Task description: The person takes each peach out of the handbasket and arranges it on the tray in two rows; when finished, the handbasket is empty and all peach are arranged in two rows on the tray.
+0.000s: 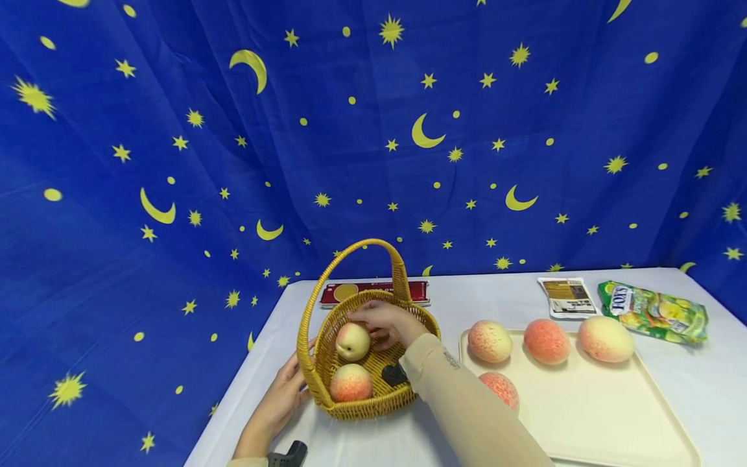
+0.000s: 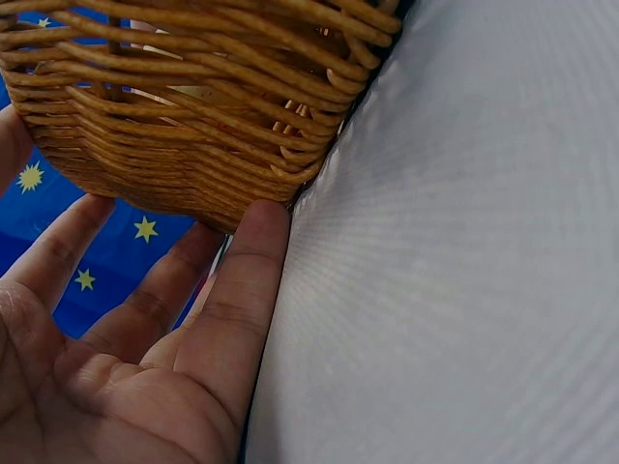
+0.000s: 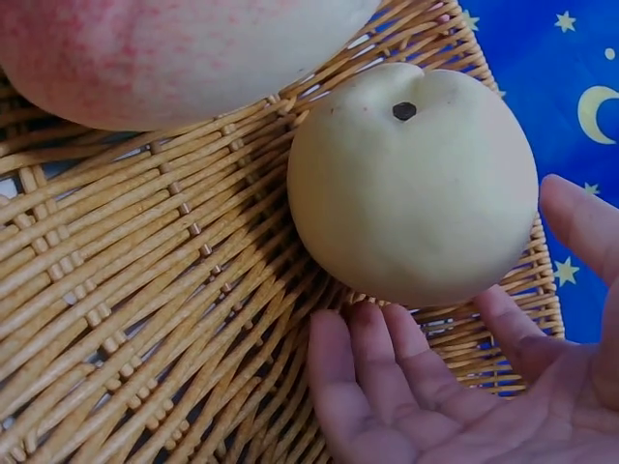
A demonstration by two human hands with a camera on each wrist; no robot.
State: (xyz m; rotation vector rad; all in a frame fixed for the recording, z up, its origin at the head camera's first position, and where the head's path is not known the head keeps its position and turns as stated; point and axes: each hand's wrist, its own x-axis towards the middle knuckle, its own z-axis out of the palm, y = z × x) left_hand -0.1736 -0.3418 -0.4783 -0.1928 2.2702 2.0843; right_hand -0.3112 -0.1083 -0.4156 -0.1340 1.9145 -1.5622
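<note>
A woven wicker basket with a tall arched handle stands on the table. Inside it lie a pale yellow peach and, nearer the front, a pink-and-cream peach. My right hand reaches into the basket beside the yellow peach. In the right wrist view its loosely bent fingers lie below that peach and the thumb stands at its right side; firm contact cannot be made out. Against the basket's outer left wall, my left hand rests its extended fingertips.
Right of the basket, a cream tray carries several peaches, one partly hidden by my right sleeve. Behind it lie a small white-and-brown packet and a green candy bag. A red package lies behind the basket.
</note>
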